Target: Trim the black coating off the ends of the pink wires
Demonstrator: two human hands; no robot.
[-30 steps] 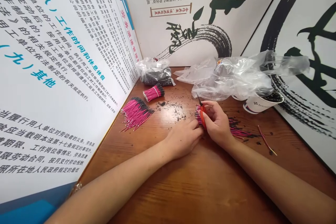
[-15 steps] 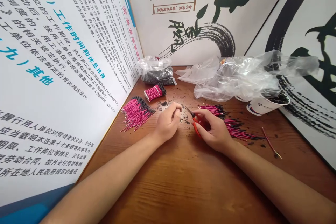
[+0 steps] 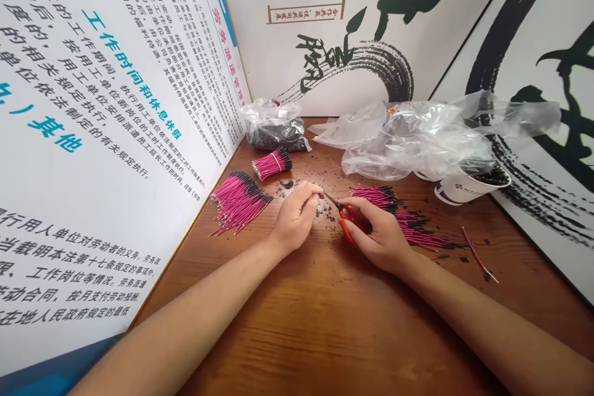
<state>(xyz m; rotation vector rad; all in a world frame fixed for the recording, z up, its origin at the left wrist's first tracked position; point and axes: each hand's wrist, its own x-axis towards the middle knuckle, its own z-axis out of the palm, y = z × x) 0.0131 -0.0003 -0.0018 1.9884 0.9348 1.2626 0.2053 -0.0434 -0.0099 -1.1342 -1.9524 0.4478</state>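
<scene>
My right hand (image 3: pixel 378 229) is closed round the red handles of a pair of small scissors (image 3: pixel 346 213). Their dark blades point left and reach the fingertips of my left hand (image 3: pixel 298 213). That left hand is closed, thumb pressed against the fingers, and whatever it pinches is hidden. To its left lies a fanned pile of pink wires with black ends (image 3: pixel 241 201). A second pile of pink wires (image 3: pixel 378 199) spreads behind and beyond my right hand, partly covered by it.
A banded wire bundle (image 3: pixel 271 164) and a plastic bag of black pieces (image 3: pixel 278 130) stand at the back left. Clear plastic bags (image 3: pixel 417 136) and a paper cup (image 3: pixel 471 187) are at the back right. One loose wire (image 3: pixel 479 253) lies right. Black scraps (image 3: pixel 288 185) litter the wooden table (image 3: pixel 315 322).
The scissors' blades have moved slightly left, up to my left fingertips. My left hand stays closed in nearly the same place. The view has shifted a little.
</scene>
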